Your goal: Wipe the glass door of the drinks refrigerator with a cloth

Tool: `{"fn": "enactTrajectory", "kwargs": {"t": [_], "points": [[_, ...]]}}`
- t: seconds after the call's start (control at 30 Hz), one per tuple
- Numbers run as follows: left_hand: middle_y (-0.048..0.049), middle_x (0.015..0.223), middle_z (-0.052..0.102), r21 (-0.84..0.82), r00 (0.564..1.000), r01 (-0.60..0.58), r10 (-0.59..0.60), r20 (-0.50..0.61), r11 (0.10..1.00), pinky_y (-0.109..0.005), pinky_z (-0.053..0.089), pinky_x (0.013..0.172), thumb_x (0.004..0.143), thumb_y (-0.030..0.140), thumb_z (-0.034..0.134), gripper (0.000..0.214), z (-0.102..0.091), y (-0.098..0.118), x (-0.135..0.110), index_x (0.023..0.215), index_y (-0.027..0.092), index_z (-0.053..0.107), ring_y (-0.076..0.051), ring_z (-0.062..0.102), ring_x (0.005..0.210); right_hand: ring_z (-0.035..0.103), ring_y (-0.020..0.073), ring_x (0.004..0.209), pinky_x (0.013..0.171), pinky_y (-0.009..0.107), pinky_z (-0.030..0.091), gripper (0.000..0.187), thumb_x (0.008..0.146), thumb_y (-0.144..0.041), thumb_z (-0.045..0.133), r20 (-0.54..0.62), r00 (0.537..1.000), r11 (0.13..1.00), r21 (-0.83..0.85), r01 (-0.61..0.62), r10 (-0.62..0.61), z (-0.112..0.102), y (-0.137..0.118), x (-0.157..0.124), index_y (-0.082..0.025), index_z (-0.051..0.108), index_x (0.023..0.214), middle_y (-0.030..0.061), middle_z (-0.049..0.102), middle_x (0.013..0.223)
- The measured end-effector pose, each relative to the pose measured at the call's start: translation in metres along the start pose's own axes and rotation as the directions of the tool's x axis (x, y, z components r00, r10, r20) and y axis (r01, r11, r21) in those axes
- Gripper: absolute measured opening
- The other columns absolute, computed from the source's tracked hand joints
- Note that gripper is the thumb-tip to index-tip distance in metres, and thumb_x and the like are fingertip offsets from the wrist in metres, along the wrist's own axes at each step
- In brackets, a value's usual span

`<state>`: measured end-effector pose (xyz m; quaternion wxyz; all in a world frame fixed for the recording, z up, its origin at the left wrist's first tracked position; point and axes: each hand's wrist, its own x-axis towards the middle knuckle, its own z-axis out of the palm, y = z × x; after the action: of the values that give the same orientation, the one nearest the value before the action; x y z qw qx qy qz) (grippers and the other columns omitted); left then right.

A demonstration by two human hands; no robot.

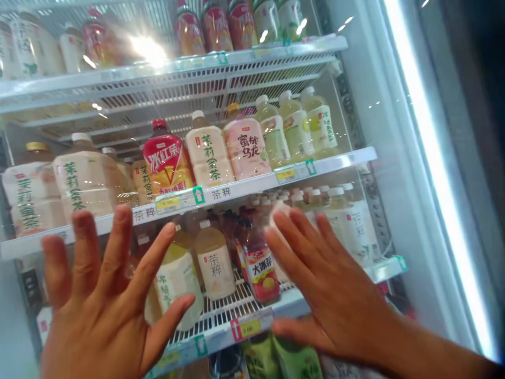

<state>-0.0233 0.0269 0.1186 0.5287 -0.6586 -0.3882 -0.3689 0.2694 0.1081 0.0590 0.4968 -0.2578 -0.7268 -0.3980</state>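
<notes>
My left hand (106,295) is raised at the lower left, fingers spread wide, back of the hand toward me, holding nothing visible. My right hand (327,284) reaches in from the lower right with fingers stretched out and thumb apart. A small, blurred white thing (281,208), perhaps a tissue, shows at its fingertips; I cannot tell whether the fingers press on it. Both hands are in front of a drinks cooler. Between them stand a pale tea bottle (216,266) with a white cap and a red-labelled iced tea bottle (262,271). A yellow-green bottle (179,284) is partly behind my left fingers.
The middle shelf edge (252,184) carries price tags below several large bottles, among them a red one (168,160) and a pink one (246,145). More bottles stand on the top shelf (252,55). A bright light strip (437,158) runs down the right side. Glare suggests glass in front.
</notes>
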Motion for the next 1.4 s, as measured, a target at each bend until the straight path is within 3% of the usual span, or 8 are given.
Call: {"fn": "enactTrajectory", "kwargs": {"t": [0.2, 0.27, 0.43, 0.5, 0.73, 0.97, 1.2, 1.4], "points": [[0.0023, 0.174, 0.001, 0.067, 0.997, -0.038, 0.034, 0.067, 0.997, -0.063, -0.004, 0.128, 0.096, 0.06, 0.049, 0.075, -0.008, 0.014, 0.004, 0.162, 0.038, 0.021, -0.033, -0.003, 0.16, 0.002, 0.0346, 0.16, 0.125, 0.067, 0.006, 0.087, 0.1, -0.075, 0.01, -0.081, 0.993, 0.996, 0.006, -0.091, 0.092, -0.006, 0.007, 0.146, -0.018, -0.004, 0.165, 0.0085, 0.005, 0.174], [-0.0013, 0.174, 0.002, 0.065, 0.995, 0.052, -0.058, 0.082, 0.996, -0.065, -0.005, 0.127, 0.095, 0.057, 0.052, 0.078, -0.006, 0.025, -0.012, 0.163, 0.036, 0.017, -0.033, -0.002, 0.16, 0.001, 0.0328, 0.16, 0.127, 0.065, 0.005, 0.09, 0.1, -0.075, 0.018, -0.062, 0.988, 0.99, 0.027, -0.139, 0.141, 0.001, -0.013, 0.118, -0.018, -0.007, 0.165, 0.0095, 0.004, 0.174], [-0.0084, 0.173, 0.008, 0.072, 0.951, 0.295, -0.3, 0.076, 0.953, -0.069, -0.002, 0.126, 0.096, 0.043, 0.057, 0.084, 0.006, 0.081, -0.086, 0.164, 0.028, 0.01, -0.032, -0.006, 0.16, -0.001, 0.0311, 0.161, 0.129, 0.063, 0.005, 0.086, 0.103, -0.062, 0.031, 0.037, 0.965, 0.965, 0.027, -0.26, 0.259, 0.017, -0.096, -0.082, -0.016, -0.005, 0.165, 0.0113, 0.003, 0.173], [-0.0109, 0.172, 0.009, 0.069, 0.934, 0.347, -0.351, 0.071, 0.936, -0.07, 0.0, 0.126, 0.096, 0.039, 0.058, 0.084, 0.01, 0.1, -0.114, 0.164, 0.025, 0.01, -0.031, -0.006, 0.16, -0.002, 0.0296, 0.161, 0.129, 0.06, 0.006, 0.084, 0.103, -0.055, 0.037, 0.075, 0.974, 0.976, 0.015, -0.217, 0.215, 0.018, -0.113, -0.119, -0.014, -0.001, 0.166, 0.0125, 0.003, 0.173], [-0.012, 0.172, 0.012, 0.045, 0.935, 0.343, -0.346, 0.08, 0.938, -0.072, 0.003, 0.125, 0.095, 0.037, 0.059, 0.085, 0.018, 0.109, -0.14, 0.164, 0.027, 0.011, -0.033, -0.002, 0.16, -0.002, 0.0324, 0.161, 0.128, 0.065, 0.005, 0.095, 0.101, -0.067, 0.035, 0.081, 0.957, 0.961, -0.031, -0.276, 0.277, 0.017, -0.087, -0.005, -0.016, -0.017, 0.163, 0.013, 0.003, 0.173], [-0.0104, 0.172, 0.01, 0.056, 0.933, 0.346, -0.349, 0.085, 0.937, -0.07, 0.001, 0.126, 0.095, 0.039, 0.058, 0.085, 0.018, 0.11, -0.139, 0.164, 0.028, 0.01, -0.033, -0.002, 0.16, 0.0, 0.0289, 0.161, 0.129, 0.059, -0.001, 0.085, 0.103, -0.062, 0.032, 0.102, 0.984, 0.989, 0.012, -0.147, 0.145, 0.028, -0.138, -0.118, -0.014, 0.003, 0.166, 0.0148, 0.014, 0.172], [-0.0107, 0.171, 0.012, 0.026, 0.931, 0.355, -0.356, 0.078, 0.935, -0.071, 0.003, 0.126, 0.095, 0.037, 0.059, 0.084, 0.017, 0.109, -0.139, 0.164, 0.029, 0.011, -0.033, -0.001, 0.16, -0.004, 0.0301, 0.161, 0.128, 0.062, 0.0, 0.092, 0.101, -0.068, 0.031, 0.094, 0.953, 0.957, -0.074, -0.28, 0.287, 0.021, -0.113, 0.005, -0.016, -0.011, 0.164, 0.0126, 0.004, 0.173], [-0.0097, 0.171, 0.014, 0.0, 0.935, 0.352, -0.352, 0.045, 0.936, -0.073, 0.004, 0.125, 0.095, 0.036, 0.06, 0.082, 0.019, 0.108, -0.139, 0.163, 0.029, 0.015, -0.033, 0.001, 0.16, 0.002, 0.0294, 0.161, 0.129, 0.059, 0.002, 0.086, 0.102, -0.063, 0.031, 0.106, 0.979, 0.985, -0.046, -0.167, 0.171, 0.026, -0.141, -0.12, -0.013, 0.003, 0.166, 0.0144, 0.014, 0.172]]}}
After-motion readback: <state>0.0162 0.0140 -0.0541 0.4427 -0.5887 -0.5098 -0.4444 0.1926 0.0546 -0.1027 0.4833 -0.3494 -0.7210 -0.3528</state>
